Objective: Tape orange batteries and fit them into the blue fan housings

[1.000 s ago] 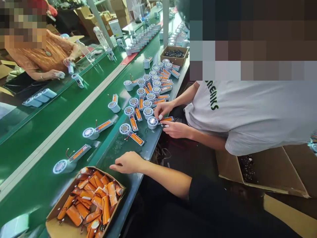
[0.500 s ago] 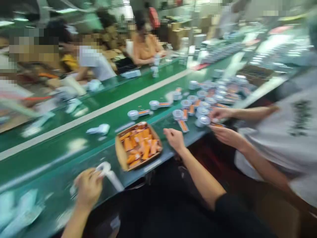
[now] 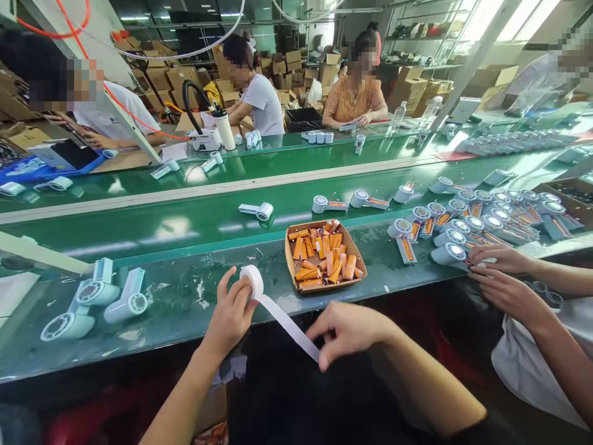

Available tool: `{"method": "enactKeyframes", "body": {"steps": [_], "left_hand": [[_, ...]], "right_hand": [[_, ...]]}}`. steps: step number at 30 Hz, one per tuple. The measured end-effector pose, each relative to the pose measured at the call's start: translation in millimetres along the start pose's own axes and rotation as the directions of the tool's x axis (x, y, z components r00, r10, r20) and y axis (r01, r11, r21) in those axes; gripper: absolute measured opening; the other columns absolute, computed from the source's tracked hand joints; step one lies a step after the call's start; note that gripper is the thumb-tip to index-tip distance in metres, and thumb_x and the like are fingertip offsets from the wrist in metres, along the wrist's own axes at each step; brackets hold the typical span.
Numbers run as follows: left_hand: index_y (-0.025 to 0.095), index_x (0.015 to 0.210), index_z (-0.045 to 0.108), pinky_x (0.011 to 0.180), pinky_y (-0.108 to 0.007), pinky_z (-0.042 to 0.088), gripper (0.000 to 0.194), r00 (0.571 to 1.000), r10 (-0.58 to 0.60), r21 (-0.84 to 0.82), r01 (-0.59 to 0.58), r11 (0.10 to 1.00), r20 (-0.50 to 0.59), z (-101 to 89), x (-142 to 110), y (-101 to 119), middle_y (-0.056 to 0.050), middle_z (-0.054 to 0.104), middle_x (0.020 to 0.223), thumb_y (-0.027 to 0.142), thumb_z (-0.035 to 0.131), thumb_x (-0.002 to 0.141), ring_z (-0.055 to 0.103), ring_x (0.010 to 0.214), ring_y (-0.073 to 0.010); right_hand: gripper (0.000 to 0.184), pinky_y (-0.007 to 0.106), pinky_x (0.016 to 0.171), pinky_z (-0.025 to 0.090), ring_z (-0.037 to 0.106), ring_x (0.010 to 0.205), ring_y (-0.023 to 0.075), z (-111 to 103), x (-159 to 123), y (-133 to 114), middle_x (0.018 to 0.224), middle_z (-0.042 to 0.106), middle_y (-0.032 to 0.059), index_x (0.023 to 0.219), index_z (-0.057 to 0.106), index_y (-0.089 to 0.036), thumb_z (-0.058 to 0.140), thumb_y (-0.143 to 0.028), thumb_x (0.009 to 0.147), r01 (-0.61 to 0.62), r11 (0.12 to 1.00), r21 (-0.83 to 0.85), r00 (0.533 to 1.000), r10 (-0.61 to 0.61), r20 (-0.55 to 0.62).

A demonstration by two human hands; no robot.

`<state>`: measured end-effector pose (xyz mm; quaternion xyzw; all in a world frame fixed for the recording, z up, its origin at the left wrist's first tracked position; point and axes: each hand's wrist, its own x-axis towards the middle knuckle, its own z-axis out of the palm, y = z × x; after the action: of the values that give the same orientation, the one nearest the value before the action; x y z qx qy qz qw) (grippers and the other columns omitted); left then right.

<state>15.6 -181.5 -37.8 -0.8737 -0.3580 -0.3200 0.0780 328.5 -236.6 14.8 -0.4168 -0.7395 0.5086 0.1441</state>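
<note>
Now, step: I judge that a length of tape is being drawn off the roll, just in front of the box.
Left hand (image 3: 230, 318): fingers curl around the tape roll (image 3: 252, 281), thumb and forefinger pinching its rim; it is held above the near edge of the bench (image 3: 176, 309), left of the box.
Right hand (image 3: 348, 330): thumb and forefinger pressed together on the free end of the strip (image 3: 288, 322), in front of the box, off the bench edge.
Strip: white, stretched tight and straight from roll to right hand.
Box (image 3: 325, 257): cardboard, open, full of orange batteries (image 3: 324, 256); on the bench, behind the strip.
Fan shells (image 3: 99, 300): pale blue, lying well left of the box.
Co-worker's hands (image 3: 503, 275): right of the box, at a cluster of fan parts.
Next move, as I judge: the strip must be torn or cut at the wanted length, with the roll held steady.
</note>
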Motion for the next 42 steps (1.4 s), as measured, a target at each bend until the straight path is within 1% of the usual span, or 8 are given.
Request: {"method": "enactKeyframes", "body": {"steps": [5, 9, 15, 19, 26, 35, 38, 42], "left_hand": [[0.022, 0.126, 0.062, 0.111, -0.063, 0.053, 0.033, 0.997, -0.075, -0.023, 0.075, 0.997, 0.005, 19.1, -11.3, 4.1, -0.012, 0.071, 0.117, 0.011, 0.052, 0.097, 0.051, 0.142, -0.0378], [0.021, 0.131, 0.062, 0.114, -0.063, 0.052, 0.038, 1.000, -0.028, -0.064, 0.028, 0.998, -0.011, 24.2, -1.8, 13.1, -0.012, 0.072, 0.118, 0.008, 0.050, 0.097, 0.055, 0.138, -0.0353], [0.018, 0.124, 0.067, 0.110, -0.056, 0.058, 0.037, 0.997, 0.073, -0.041, -0.073, 0.996, 0.005, 19.1, 11.9, 17.2, -0.010, 0.075, 0.111, 0.001, 0.054, 0.094, 0.059, 0.133, -0.0326], [0.016, 0.121, 0.071, 0.108, -0.049, 0.060, 0.038, 0.972, 0.224, -0.008, -0.224, 0.975, 0.068, 3.4, 26.2, 12.2, -0.010, 0.075, 0.110, -0.003, 0.052, 0.094, 0.062, 0.129, -0.0300], [0.015, 0.121, 0.071, 0.081, -0.033, 0.067, 0.027, 0.836, 0.461, 0.003, -0.484, 0.875, 0.298, -28.4, 58.7, 5.6, -0.011, 0.074, 0.116, 0.006, 0.058, 0.099, 0.066, 0.126, -0.0310], [0.015, 0.105, 0.074, 0.077, -0.027, 0.065, 0.019, 0.775, 0.541, 0.052, -0.586, 0.808, 0.326, -39.3, 88.6, 17.0, -0.006, 0.072, 0.098, 0.008, 0.057, 0.100, 0.071, 0.120, -0.0292], [0.016, 0.109, 0.076, 0.081, -0.029, 0.066, 0.018, 0.855, 0.446, 0.092, -0.483, 0.871, 0.265, -31.8, 85.1, 37.1, -0.006, 0.071, 0.095, 0.013, 0.059, 0.101, 0.071, 0.121, -0.0315], [0.016, 0.116, 0.077, 0.100, -0.035, 0.063, 0.022, 0.978, 0.179, 0.125, -0.192, 0.973, 0.107, 7.5, 70.8, 65.3, -0.005, 0.070, 0.089, 0.025, 0.063, 0.102, 0.068, 0.128, -0.0329]], "right_hand": [[0.039, 0.035, 0.093, 0.054, 0.074, 0.109, 0.0296, -60.0, 84.8, 3.0, 0.114, 0.080, 0.0171, 0.113, 0.080, -0.016, 0.051, -0.042, 0.108, -0.443, 0.738, -0.508, 0.841, 0.146, -0.522], [0.051, 0.040, 0.092, 0.055, 0.074, 0.113, 0.0376, -73.9, 141.3, 8.5, 0.118, 0.077, 0.0272, 0.108, 0.081, -0.011, 0.061, -0.057, 0.101, -0.620, 0.518, -0.589, 0.777, 0.302, -0.552], [0.033, 0.040, 0.095, 0.058, 0.076, 0.106, 0.0296, -77.1, 114.9, 27.9, 0.109, 0.081, 0.0097, 0.118, 0.079, -0.020, 0.075, -0.036, 0.089, -0.206, 0.967, -0.152, 0.841, 0.095, -0.532], [0.052, 0.040, 0.093, 0.062, 0.077, 0.106, 0.0263, -64.9, 71.9, 18.5, 0.113, 0.081, 0.0071, 0.133, 0.071, -0.020, 0.073, -0.047, 0.089, 0.210, 0.942, 0.262, 0.777, 0.002, -0.630], [0.042, 0.034, 0.080, 0.062, 0.077, 0.082, 0.0223, -58.7, 38.9, -23.3, 0.087, 0.082, 0.0038, 0.130, 0.076, -0.019, 0.070, -0.029, 0.090, 0.024, 0.999, 0.027, 0.960, -0.016, -0.280], [0.046, 0.037, 0.089, 0.062, 0.078, 0.095, 0.0251, -43.3, 39.3, -15.6, 0.107, 0.082, 0.0080, 0.133, 0.075, -0.021, 0.070, -0.031, 0.088, 0.043, 0.999, 0.029, 0.957, -0.033, -0.287], [0.044, 0.039, 0.083, 0.066, 0.079, 0.092, 0.0263, -13.8, 46.7, 7.8, 0.102, 0.083, 0.0080, 0.121, 0.079, -0.022, 0.081, -0.044, 0.083, 0.136, 0.906, 0.402, 0.846, 0.104, -0.523], [0.043, 0.048, 0.097, 0.063, 0.077, 0.104, 0.0272, 13.8, 57.8, 33.2, 0.114, 0.080, 0.0063, 0.122, 0.075, -0.030, 0.084, -0.045, 0.082, 0.415, 0.704, 0.576, 0.479, 0.369, -0.796]]}}
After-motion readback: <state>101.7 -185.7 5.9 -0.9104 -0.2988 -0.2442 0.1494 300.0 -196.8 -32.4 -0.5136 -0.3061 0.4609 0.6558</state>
